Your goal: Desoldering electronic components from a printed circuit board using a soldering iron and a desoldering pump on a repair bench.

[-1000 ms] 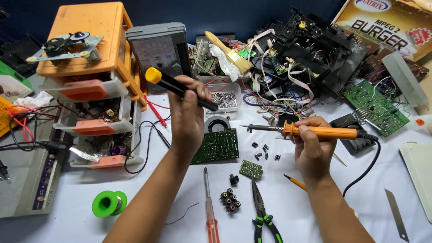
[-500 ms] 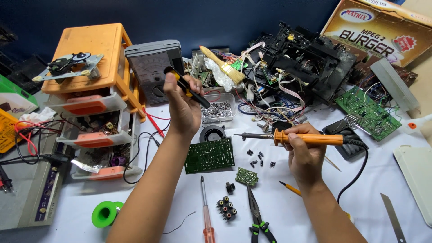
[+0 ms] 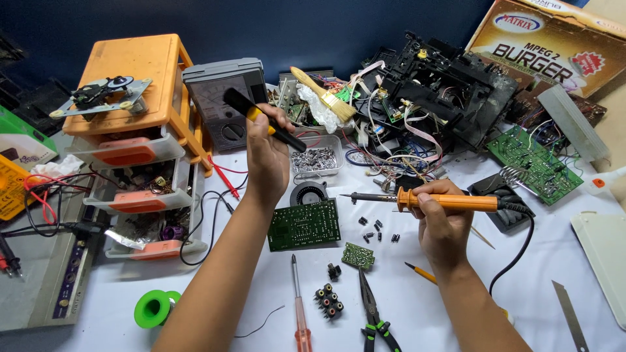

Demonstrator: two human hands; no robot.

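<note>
Two hands over cluttered white table [image 3: 417, 313], dark blue wall [image 3: 326, 26] behind

A black, rod-shaped tool with a yellow band near its middle [image 3: 264, 120] is gripped and lifted off the white tabletop, tilted so its upper end points up-left towards the back and its lower end down-right; it may be a desoldering pump, though that is hard to tell. An orange-handled soldering iron with a dark metal tip [image 3: 430, 199] is held level, tip pointing left, its black cord trailing off right.
</note>
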